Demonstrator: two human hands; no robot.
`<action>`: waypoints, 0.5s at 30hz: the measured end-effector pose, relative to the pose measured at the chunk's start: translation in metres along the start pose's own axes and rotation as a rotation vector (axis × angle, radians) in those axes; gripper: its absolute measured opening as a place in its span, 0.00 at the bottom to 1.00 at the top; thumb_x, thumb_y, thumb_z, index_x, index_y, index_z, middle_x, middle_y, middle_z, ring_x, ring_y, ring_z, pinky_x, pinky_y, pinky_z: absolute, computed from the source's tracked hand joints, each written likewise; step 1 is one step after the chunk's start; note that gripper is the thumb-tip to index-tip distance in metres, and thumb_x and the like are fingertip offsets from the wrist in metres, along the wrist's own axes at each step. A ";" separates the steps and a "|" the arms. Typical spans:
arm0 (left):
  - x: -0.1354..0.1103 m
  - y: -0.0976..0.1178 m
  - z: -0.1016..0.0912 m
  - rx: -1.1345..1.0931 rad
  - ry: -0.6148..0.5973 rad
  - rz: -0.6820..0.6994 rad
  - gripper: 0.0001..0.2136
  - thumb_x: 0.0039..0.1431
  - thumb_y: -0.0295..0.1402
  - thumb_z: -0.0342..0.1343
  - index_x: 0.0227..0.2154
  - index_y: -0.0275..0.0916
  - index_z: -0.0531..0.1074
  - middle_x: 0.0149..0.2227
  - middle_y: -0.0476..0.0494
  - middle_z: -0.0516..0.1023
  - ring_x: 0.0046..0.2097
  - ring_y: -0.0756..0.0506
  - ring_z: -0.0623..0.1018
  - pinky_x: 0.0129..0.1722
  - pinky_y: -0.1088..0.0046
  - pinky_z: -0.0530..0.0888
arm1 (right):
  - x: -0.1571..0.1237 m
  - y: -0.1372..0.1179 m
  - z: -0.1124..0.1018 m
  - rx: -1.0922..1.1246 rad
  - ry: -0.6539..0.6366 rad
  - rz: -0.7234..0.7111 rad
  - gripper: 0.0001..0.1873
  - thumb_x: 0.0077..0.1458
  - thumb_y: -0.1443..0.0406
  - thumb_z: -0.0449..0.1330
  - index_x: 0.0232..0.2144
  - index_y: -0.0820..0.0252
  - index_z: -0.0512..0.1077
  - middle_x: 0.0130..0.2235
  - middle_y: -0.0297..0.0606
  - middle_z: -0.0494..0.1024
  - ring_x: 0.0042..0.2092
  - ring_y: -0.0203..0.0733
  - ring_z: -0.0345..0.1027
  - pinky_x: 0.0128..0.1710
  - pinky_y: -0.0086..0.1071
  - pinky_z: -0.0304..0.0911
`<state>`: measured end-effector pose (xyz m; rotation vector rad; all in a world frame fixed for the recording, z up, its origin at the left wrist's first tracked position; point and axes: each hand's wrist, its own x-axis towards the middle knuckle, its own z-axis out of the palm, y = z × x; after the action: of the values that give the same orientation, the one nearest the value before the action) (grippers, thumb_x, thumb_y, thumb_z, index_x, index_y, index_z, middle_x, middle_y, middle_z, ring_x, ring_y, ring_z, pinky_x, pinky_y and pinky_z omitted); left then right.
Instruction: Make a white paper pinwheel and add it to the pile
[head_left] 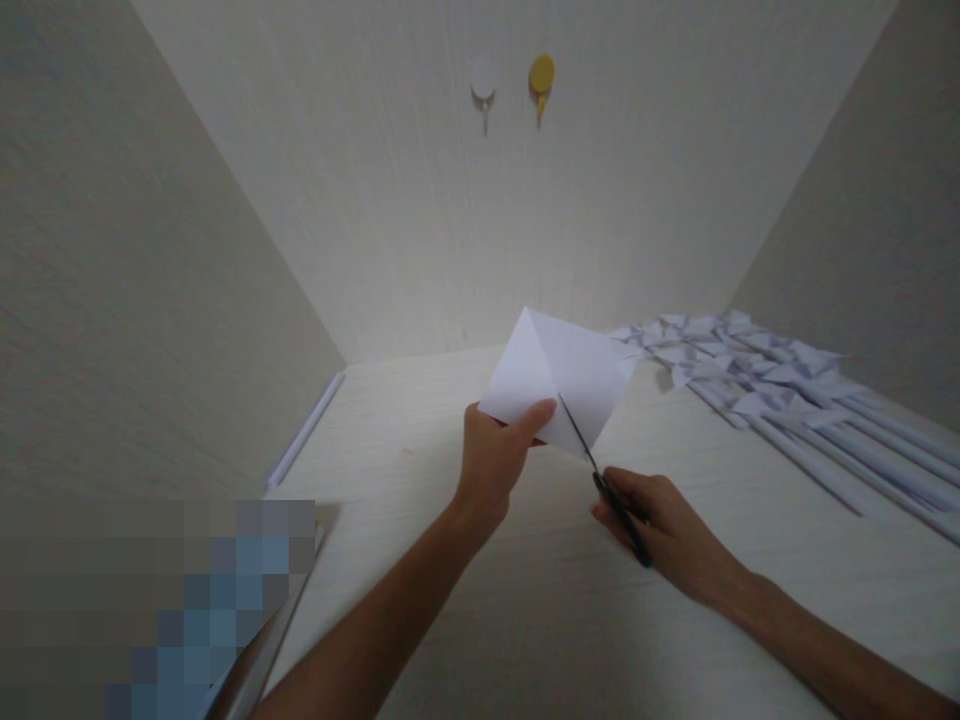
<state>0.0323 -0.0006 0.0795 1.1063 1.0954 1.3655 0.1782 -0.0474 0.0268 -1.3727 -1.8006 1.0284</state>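
A white square of paper [577, 365] with a crease down it is held up over the table, one corner pointing up. My left hand [499, 455] grips it at the lower left, thumb on the front face and fingers behind. In my right hand [652, 525] is a pair of black-handled scissors [619, 515]. Their blades lie along the crease from the lower corner towards the middle of the sheet, close to my left thumb. Whether the paper between the blades is cut cannot be made out.
Several white paper pinwheels [780, 400] on rolled paper sticks lie at the right of the pale table [390, 440]. One rolled paper stick [307, 430] lies along the left edge. Panels enclose the table; a white hook [484, 80] and a yellow hook [541, 75] hang on the back panel. The lower left is pixelated.
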 end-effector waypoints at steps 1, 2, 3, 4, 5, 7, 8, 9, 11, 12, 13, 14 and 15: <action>0.000 0.000 0.000 0.001 0.003 -0.003 0.11 0.35 0.33 0.61 0.23 0.30 0.72 0.27 0.41 0.75 0.28 0.47 0.74 0.27 0.70 0.74 | 0.000 0.000 0.000 0.007 0.002 0.000 0.17 0.49 0.56 0.51 0.17 0.59 0.54 0.16 0.26 0.53 0.20 0.29 0.46 0.18 0.26 0.43; 0.000 0.000 0.000 0.002 0.005 -0.006 0.11 0.35 0.33 0.61 0.23 0.30 0.72 0.27 0.41 0.75 0.28 0.47 0.74 0.27 0.70 0.74 | 0.000 0.000 0.000 0.012 0.002 -0.001 0.17 0.49 0.56 0.51 0.16 0.59 0.53 0.16 0.26 0.53 0.20 0.29 0.46 0.18 0.26 0.43; 0.000 0.000 0.000 0.004 0.007 -0.007 0.11 0.36 0.33 0.61 0.23 0.30 0.72 0.27 0.41 0.75 0.28 0.47 0.74 0.27 0.70 0.74 | 0.000 0.000 0.000 0.014 0.002 -0.003 0.17 0.48 0.56 0.51 0.16 0.58 0.53 0.16 0.26 0.52 0.20 0.29 0.46 0.18 0.26 0.43; 0.000 0.000 0.000 0.007 0.009 -0.007 0.11 0.36 0.33 0.61 0.24 0.30 0.72 0.27 0.41 0.75 0.28 0.47 0.74 0.27 0.70 0.74 | 0.000 0.000 0.000 0.014 -0.001 -0.004 0.17 0.48 0.56 0.51 0.16 0.58 0.53 0.16 0.26 0.52 0.20 0.29 0.45 0.18 0.26 0.43; 0.000 0.000 0.000 0.010 0.009 -0.007 0.11 0.36 0.33 0.61 0.24 0.30 0.72 0.27 0.41 0.75 0.28 0.47 0.74 0.28 0.70 0.74 | 0.000 0.000 0.000 0.016 -0.005 -0.001 0.17 0.48 0.55 0.51 0.16 0.58 0.53 0.16 0.26 0.52 0.20 0.29 0.45 0.18 0.26 0.43; 0.001 -0.001 0.000 0.014 0.006 -0.002 0.11 0.36 0.33 0.60 0.24 0.30 0.72 0.27 0.41 0.75 0.28 0.47 0.74 0.28 0.71 0.74 | 0.000 0.000 0.000 0.019 -0.012 0.006 0.17 0.48 0.55 0.51 0.16 0.58 0.53 0.17 0.26 0.52 0.20 0.30 0.46 0.18 0.26 0.43; 0.001 -0.001 0.000 0.013 0.004 0.000 0.11 0.36 0.33 0.60 0.24 0.30 0.72 0.27 0.41 0.75 0.28 0.47 0.74 0.28 0.70 0.74 | 0.000 0.000 0.000 0.021 -0.012 0.008 0.17 0.48 0.55 0.51 0.16 0.58 0.53 0.17 0.26 0.52 0.20 0.30 0.46 0.18 0.26 0.43; 0.001 -0.001 0.000 0.013 0.004 0.002 0.11 0.37 0.33 0.60 0.23 0.30 0.72 0.28 0.41 0.75 0.28 0.47 0.74 0.28 0.70 0.74 | 0.000 0.000 0.000 0.024 -0.011 0.010 0.18 0.48 0.54 0.51 0.16 0.58 0.53 0.17 0.26 0.52 0.20 0.30 0.45 0.18 0.26 0.43; 0.001 -0.002 0.000 0.014 0.002 0.003 0.11 0.37 0.34 0.60 0.23 0.30 0.71 0.28 0.41 0.75 0.28 0.47 0.74 0.28 0.70 0.74 | 0.000 0.000 0.000 0.020 -0.002 0.008 0.18 0.47 0.55 0.51 0.16 0.58 0.53 0.16 0.26 0.51 0.20 0.30 0.45 0.18 0.26 0.43; 0.001 -0.002 -0.001 0.016 0.002 0.004 0.11 0.37 0.34 0.60 0.23 0.30 0.71 0.28 0.41 0.75 0.28 0.47 0.74 0.28 0.70 0.74 | 0.000 0.000 0.000 0.016 0.003 0.006 0.17 0.47 0.55 0.51 0.16 0.58 0.53 0.16 0.26 0.51 0.20 0.30 0.45 0.18 0.26 0.43; 0.001 -0.002 -0.001 0.016 0.001 0.005 0.11 0.37 0.34 0.60 0.23 0.30 0.71 0.28 0.41 0.75 0.29 0.47 0.74 0.28 0.70 0.74 | 0.000 0.000 0.000 0.014 0.007 0.005 0.17 0.47 0.55 0.51 0.16 0.58 0.53 0.16 0.26 0.51 0.20 0.29 0.45 0.18 0.26 0.43; 0.000 -0.002 -0.001 0.016 0.001 0.005 0.11 0.37 0.34 0.60 0.23 0.30 0.71 0.28 0.41 0.75 0.29 0.47 0.74 0.28 0.70 0.74 | 0.001 0.000 0.000 0.013 0.011 0.003 0.17 0.47 0.55 0.51 0.16 0.58 0.53 0.16 0.26 0.51 0.20 0.29 0.45 0.18 0.26 0.43; 0.000 -0.002 -0.001 0.014 0.002 0.004 0.11 0.36 0.34 0.60 0.23 0.30 0.71 0.28 0.41 0.75 0.29 0.47 0.74 0.28 0.71 0.74 | 0.001 -0.001 0.000 0.011 0.013 0.000 0.17 0.47 0.56 0.51 0.16 0.58 0.53 0.16 0.26 0.51 0.20 0.29 0.45 0.18 0.26 0.43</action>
<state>0.0319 -0.0002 0.0778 1.1182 1.1066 1.3635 0.1776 -0.0469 0.0272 -1.3700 -1.7826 1.0258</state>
